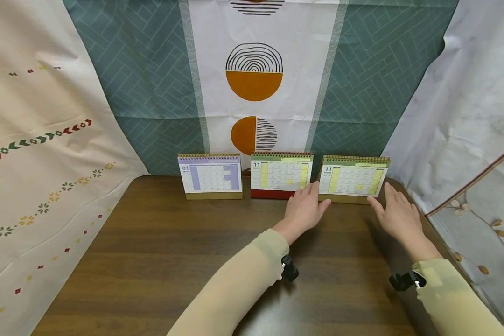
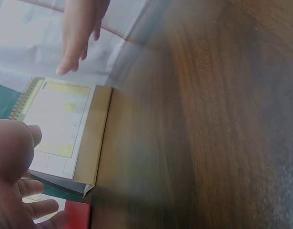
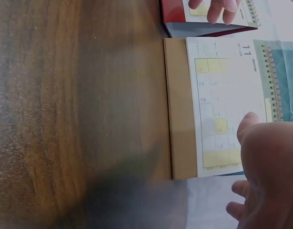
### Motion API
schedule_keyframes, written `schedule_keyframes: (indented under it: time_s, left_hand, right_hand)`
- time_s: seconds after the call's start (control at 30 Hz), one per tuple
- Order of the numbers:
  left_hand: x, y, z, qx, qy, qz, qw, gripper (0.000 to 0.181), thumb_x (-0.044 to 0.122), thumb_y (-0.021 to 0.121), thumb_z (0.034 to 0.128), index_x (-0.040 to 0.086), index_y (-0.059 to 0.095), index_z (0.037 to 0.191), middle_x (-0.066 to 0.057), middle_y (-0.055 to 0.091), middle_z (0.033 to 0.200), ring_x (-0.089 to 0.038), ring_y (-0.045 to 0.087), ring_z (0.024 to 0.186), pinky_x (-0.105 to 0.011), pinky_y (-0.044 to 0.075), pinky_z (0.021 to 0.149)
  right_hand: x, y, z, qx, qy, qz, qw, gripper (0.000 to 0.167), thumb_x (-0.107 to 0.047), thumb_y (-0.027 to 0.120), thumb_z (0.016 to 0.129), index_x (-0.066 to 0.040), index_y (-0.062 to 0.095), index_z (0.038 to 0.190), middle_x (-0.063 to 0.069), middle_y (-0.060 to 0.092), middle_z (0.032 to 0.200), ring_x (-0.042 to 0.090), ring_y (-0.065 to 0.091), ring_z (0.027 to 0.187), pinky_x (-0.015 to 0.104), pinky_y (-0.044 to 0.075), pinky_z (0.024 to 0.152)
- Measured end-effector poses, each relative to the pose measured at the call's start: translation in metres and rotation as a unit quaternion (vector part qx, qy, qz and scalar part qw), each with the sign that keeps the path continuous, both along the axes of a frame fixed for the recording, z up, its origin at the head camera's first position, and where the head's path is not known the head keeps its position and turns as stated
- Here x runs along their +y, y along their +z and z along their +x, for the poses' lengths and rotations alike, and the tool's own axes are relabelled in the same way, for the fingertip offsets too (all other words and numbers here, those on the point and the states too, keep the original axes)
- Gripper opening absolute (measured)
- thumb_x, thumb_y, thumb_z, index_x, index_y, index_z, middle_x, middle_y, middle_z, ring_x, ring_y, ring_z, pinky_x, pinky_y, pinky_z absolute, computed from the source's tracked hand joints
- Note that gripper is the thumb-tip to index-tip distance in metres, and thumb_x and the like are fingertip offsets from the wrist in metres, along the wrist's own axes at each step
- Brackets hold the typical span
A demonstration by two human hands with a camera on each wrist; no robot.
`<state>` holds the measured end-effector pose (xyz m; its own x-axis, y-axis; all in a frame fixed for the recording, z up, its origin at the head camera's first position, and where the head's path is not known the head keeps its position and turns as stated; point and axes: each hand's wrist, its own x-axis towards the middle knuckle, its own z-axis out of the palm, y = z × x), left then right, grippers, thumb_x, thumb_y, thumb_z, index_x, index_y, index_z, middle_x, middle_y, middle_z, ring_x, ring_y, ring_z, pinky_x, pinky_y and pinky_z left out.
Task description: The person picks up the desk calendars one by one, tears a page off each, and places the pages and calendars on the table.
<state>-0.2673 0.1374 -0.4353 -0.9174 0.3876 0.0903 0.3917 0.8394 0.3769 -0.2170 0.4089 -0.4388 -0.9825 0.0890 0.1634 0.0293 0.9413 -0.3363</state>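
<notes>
Three spiral-bound desk calendars stand in a row at the back of the table. The rightmost, a green-topped desk calendar (image 1: 353,179) on a tan base, shows page 11. My left hand (image 1: 303,208) is at its left side, fingers straight, in front of the lower right corner of the red-based desk calendar (image 1: 273,175). On the other side my right hand (image 1: 399,217) is held with fingers extended and thumb spread. In the right wrist view the tan-based calendar (image 3: 222,105) lies between both hands; whether any fingertip touches it I cannot tell.
At the left end of the row is a purple desk calendar (image 1: 212,177) showing 01. Behind the brown wooden table (image 1: 172,252) hangs a patterned green and white cloth (image 1: 151,84). Pale cloths border the left and right sides.
</notes>
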Motion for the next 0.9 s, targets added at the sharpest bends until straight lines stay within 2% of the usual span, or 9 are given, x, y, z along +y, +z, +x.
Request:
schedule_keyframes:
  time_s: [0.2,0.6,0.8,0.9]
  left_hand:
    - [0.004,-0.001,-0.005,-0.028,0.0,0.039,0.9988,0.076,0.055,0.053,0.1146,0.014,0.031,0.175,-0.006,0.041,0.175,-0.027,0.042,0.158,-0.041,0.037,0.126]
    - [0.012,-0.005,-0.014,-0.056,-0.004,0.075,0.9956,0.077,0.052,0.055,0.1148,0.01,0.028,0.175,-0.007,0.041,0.175,-0.024,0.042,0.158,-0.036,0.039,0.124]
    - [0.015,0.0,-0.015,-0.062,-0.002,0.085,0.9944,0.077,0.05,0.056,0.1148,0.008,0.03,0.174,-0.007,0.045,0.172,-0.025,0.046,0.155,-0.036,0.041,0.122]
    - [0.016,0.002,-0.016,-0.066,-0.004,0.082,0.9945,0.076,0.049,0.056,0.115,0.007,0.03,0.173,-0.008,0.045,0.172,-0.024,0.047,0.155,-0.035,0.04,0.123]
  right_hand:
    - [0.008,0.005,-0.009,-0.046,0.029,-0.087,0.9947,0.09,-0.052,0.031,0.12,0.018,-0.003,0.165,0.052,0.009,0.166,0.069,0.016,0.153,0.078,0.02,0.12]
    - [0.015,0.005,-0.017,-0.097,0.023,-0.143,0.9846,0.093,-0.056,0.025,0.119,0.016,-0.013,0.164,0.049,-0.005,0.168,0.068,0.004,0.156,0.078,0.012,0.122]
    - [0.017,0.003,-0.022,-0.11,0.026,-0.185,0.9762,0.091,-0.055,0.025,0.119,0.013,-0.016,0.165,0.044,-0.012,0.17,0.065,-0.002,0.158,0.077,0.008,0.124]
    - [0.015,0.002,-0.023,-0.116,0.022,-0.202,0.9723,0.09,-0.055,0.025,0.119,0.008,-0.017,0.167,0.043,-0.01,0.171,0.066,0.001,0.157,0.078,0.011,0.123]
